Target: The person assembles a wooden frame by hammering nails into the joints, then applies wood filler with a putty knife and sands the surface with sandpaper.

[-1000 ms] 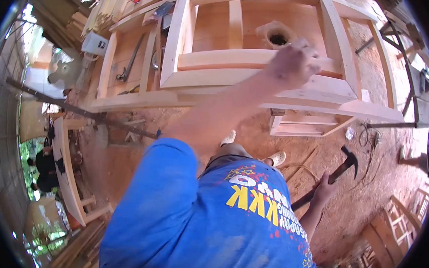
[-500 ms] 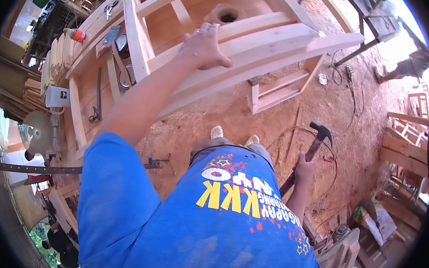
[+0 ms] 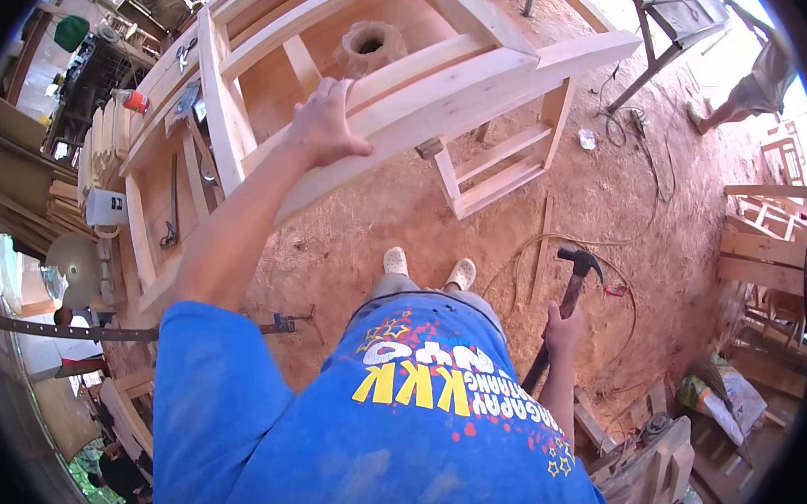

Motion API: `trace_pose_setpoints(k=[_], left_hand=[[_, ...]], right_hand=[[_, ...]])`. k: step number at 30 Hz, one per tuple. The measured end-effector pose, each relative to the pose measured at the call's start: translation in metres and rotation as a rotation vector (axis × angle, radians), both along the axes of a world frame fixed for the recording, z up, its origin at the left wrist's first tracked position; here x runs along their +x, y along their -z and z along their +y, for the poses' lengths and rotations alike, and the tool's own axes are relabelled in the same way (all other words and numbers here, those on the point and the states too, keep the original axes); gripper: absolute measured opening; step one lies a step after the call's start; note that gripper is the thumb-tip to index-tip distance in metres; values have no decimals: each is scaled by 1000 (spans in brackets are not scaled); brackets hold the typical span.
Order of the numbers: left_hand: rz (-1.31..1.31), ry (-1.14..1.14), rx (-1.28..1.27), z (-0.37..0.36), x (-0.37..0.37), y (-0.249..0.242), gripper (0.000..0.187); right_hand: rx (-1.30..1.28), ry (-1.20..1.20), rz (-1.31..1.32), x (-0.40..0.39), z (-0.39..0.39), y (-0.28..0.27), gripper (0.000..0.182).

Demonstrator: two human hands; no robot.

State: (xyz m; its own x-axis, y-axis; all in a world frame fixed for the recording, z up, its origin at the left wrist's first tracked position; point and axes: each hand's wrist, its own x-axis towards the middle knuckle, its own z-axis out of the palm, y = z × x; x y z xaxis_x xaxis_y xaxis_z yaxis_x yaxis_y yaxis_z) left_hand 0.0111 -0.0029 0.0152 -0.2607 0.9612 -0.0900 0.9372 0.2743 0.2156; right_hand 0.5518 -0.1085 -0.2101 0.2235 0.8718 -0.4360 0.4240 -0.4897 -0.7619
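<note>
My left hand [image 3: 323, 132] is on the near rail of a large pale wooden frame [image 3: 432, 92], its fingers hooked over the rail's far side and its thumb out along the near side. Inside the frame, beyond that hand, a rough brown roll-like object with a dark hole [image 3: 372, 49] rests on a wooden panel. Low at my right side, my right hand [image 3: 562, 331] is closed round the handle of a claw hammer [image 3: 580, 263]. The hammer's dark head points away from my body, above the dirt floor.
A slatted wooden piece [image 3: 501, 170] stands beyond the frame. Cables [image 3: 636, 308] cross the floor [image 3: 369, 213] on the right. A long metal clamp bar [image 3: 94, 331] lies at left. Another person's leg [image 3: 731, 110] shows at upper right. More wooden pieces [image 3: 763, 260] are at far right.
The wooden frame and my left hand sit further left in the view, with that hand's fingers closer together. My right hand and the hammer appear slightly further left and lower.
</note>
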Motion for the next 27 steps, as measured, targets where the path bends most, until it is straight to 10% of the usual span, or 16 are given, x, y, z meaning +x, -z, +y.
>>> trace_pose_setpoints(k=[11,14,20,27], left_hand=[[-111,41,-31,-21,-2,-2,125],[-313,209,409,-22,-34,24,100],[-515,463,334,-39,-181,-5,40],[-494,444,364,-67,-216,17,24]], right_hand=[[-10,-47,-151,-94,20,-9,27],[-46,-44,-79,-151,6,-15,27],[-206,-15,-168,-237,-86,-1,26],[-478,-261,-656,-285,-200,-21,33]])
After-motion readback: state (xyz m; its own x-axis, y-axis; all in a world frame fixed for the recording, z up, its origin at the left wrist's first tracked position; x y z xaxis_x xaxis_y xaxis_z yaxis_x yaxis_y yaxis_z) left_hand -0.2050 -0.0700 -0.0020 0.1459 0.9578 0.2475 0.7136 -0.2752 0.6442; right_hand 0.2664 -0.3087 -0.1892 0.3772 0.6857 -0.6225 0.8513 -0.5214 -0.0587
